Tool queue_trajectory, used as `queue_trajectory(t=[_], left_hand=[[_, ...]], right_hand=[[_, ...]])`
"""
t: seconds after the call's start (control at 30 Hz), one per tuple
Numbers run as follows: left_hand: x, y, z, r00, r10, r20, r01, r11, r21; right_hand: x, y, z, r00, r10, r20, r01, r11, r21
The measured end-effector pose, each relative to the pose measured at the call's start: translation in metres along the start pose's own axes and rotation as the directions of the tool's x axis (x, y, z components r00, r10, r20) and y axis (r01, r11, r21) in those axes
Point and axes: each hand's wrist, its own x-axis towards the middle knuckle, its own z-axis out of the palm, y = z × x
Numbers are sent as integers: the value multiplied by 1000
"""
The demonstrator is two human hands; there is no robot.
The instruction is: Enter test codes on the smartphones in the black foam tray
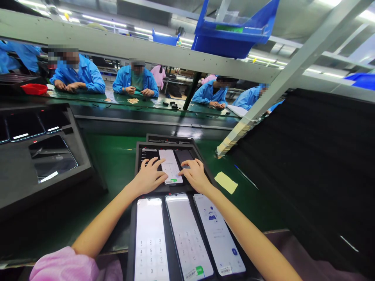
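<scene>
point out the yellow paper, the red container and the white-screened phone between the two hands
Yellow paper (226,182): head view, middle of its upper face
Red container (34,89): head view, on its red side
White-screened phone (170,164): head view, middle of its screen

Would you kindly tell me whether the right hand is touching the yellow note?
Apart: the head view shows green table between the right hand and the yellow note.

The phones look glassy and glossy, the tray matt, the note papery.
</scene>
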Motion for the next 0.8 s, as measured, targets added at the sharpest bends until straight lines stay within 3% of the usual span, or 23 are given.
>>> queue_trajectory(t=[0.13, 0.27, 0.4, 0.57, 0.8], left_hand=[[-2, -1, -2, 1000, -18, -18, 17, 1000, -17], [4, 3, -5, 1000, -12, 19, 12, 1000, -26], [28, 16, -4, 992, 97, 80, -97, 995, -11], [58, 36, 6, 968, 217, 129, -223, 974, 36], [62, 42, 16, 949, 268, 164, -288, 951, 111]], right_hand=[[-3, 13, -9, 984, 38, -174, -36, 999, 11], [-16, 31, -16, 923, 204, -327, -201, 979, 45], [-33, 42, -14, 892, 302, -335, -299, 952, 63], [-42, 42, -11, 903, 301, -307, -318, 948, -6], [-42, 41, -13, 900, 296, -320, -313, 950, -1]])
